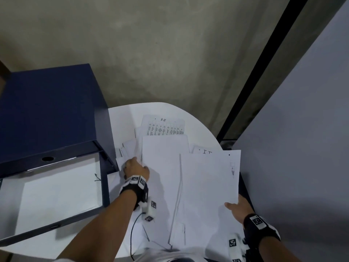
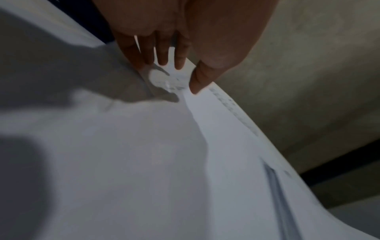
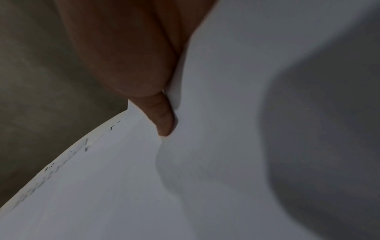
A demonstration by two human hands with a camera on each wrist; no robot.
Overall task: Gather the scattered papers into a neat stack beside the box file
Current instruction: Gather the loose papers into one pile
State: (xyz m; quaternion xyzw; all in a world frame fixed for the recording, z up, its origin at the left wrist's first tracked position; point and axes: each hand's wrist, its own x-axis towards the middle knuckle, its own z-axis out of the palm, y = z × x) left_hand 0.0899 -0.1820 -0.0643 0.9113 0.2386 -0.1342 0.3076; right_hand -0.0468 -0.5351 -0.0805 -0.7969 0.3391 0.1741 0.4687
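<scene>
Papers point(image 1: 166, 167) lie fanned just right of the box file point(image 1: 51, 118), long axes pointing away from the person. Left hand point(image 1: 135, 168), nearer the file, rests straight-fingered on their left edge. Right hand point(image 1: 238, 208) pinches the sheet point(image 1: 207, 186) farthest from the file.

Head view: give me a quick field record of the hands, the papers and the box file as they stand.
left hand: on the left edge of the loose sheets, fingers extended down among them
right hand: pinches the near right corner of the top sheet, thumb on top
papers: still fanned and overlapping, not squared; printed sheet pokes out at the far end
box file: dark blue, lying open left of the papers, white sheet inside
table: white, rounded edge
stack status: not yet formed
</scene>
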